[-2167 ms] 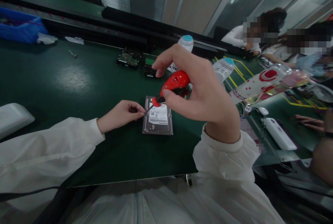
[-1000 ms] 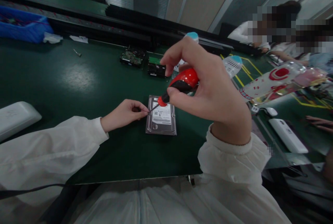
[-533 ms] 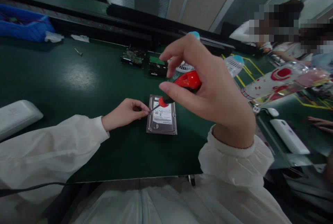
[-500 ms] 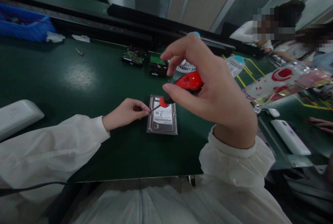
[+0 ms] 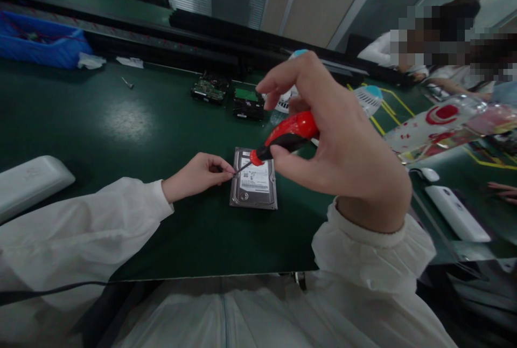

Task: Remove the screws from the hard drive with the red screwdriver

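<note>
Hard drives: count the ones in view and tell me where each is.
3: the labelled drive under the screwdriver; the left rear drive and the right rear drive, side by side farther back. More may hide behind the right hand.

We see a rounded red-and-black plastic screwdriver handle (image 5: 287,135), glossy where red; a smooth rectangular silver metal hard drive (image 5: 260,199) with a white paper label (image 5: 258,181); a shiny green tabletop (image 5: 194,240); wrinkled white cloth sleeves (image 5: 117,213).

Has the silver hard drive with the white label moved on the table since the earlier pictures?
No: the silver hard drive shows no visible shift against the left circuit-board drive behind it.
</note>
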The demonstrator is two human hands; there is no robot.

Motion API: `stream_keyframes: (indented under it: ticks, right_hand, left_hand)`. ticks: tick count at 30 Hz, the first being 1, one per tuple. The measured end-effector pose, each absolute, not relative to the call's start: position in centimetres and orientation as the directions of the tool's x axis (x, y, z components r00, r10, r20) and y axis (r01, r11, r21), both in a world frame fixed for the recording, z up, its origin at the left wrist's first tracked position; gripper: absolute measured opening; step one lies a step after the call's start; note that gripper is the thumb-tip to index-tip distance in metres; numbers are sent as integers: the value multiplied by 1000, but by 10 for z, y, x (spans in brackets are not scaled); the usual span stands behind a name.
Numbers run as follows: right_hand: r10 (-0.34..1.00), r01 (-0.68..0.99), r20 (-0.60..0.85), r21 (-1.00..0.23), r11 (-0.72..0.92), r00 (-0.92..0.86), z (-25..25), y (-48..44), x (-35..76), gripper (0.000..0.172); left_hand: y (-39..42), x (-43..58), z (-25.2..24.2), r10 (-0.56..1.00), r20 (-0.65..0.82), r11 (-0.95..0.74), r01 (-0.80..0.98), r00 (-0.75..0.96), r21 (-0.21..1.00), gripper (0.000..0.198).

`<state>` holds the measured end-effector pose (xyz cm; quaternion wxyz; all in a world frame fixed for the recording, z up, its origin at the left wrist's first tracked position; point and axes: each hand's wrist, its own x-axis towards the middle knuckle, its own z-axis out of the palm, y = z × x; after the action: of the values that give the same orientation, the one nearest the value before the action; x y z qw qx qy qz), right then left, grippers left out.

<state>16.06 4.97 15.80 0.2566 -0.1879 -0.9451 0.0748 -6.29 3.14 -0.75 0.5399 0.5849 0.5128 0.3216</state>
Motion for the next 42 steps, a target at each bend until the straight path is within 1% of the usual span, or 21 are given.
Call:
stream_keyframes:
  ticks: [1,4,6,8,11,13,14,16,19,23,27,31,33,35,38,42]
  right_hand:
    - [386,309,451,-237,921,-804,158,49,161,38]
    - [394,315,466,-242,918,-792,158,49,160,28]
    - [412,330,476,-250,910,-777,158,49,159,26]
    - [414,330,466,-255,909,-782,159,50,159,29]
    - [351,253,443,-265,930,-825,160,52,160,35]
    - [313,196,432,-293,936,-846,158,53,160,37]
    - [304,177,430,-310,934,-850,157,54,159,40]
    - [314,168,428,-345,924,-847,154,54,158,46]
    - [333,178,453,-352,919,-827,153,53,156,36]
    - [306,180,475,-293,939,-825,154,53,156,29]
    - [304,202,472,-255,946,-828,154,54,157,18]
    - [353,251,509,-261,932,-785,154,54,157,18]
    - [378,266,499,-282,922,-780,155,53,158,22]
    - [371,260,475,-284,923,-798,156,53,159,26]
    - [348,246,474,-264,933,-809,155,54,158,22]
    - [385,291,505,-257,922,-773,153,56,157,16]
  left_hand:
    - [31,-63,-7,947,-178,110,252,267,962,24]
    - [31,-62,-6,948,-180,116,242,262,963,22]
    - [31,-62,-6,947,-181,115,247,264,962,22]
    - [31,-62,-6,948,-184,113,262,261,958,23]
    - [30,-62,-3,950,-179,104,281,255,954,23]
    - [29,-61,2,952,-171,92,295,255,951,19]
    - [29,-60,5,952,-174,90,312,252,946,15]
    - [28,-58,10,953,-169,80,329,250,941,11]
    - [28,-57,10,958,-168,91,307,234,947,15]
    - [30,-60,-1,949,-169,98,263,266,960,21]
    - [31,-62,-7,949,-158,82,271,273,959,24]
    - [31,-63,-7,948,-168,93,270,270,958,25]
    - [31,-63,-6,947,-183,109,271,265,957,24]
    - [31,-62,-5,947,-185,111,272,262,956,23]
    - [30,-61,-3,948,-187,114,271,258,956,23]
    - [30,-59,-1,950,-200,134,268,239,954,24]
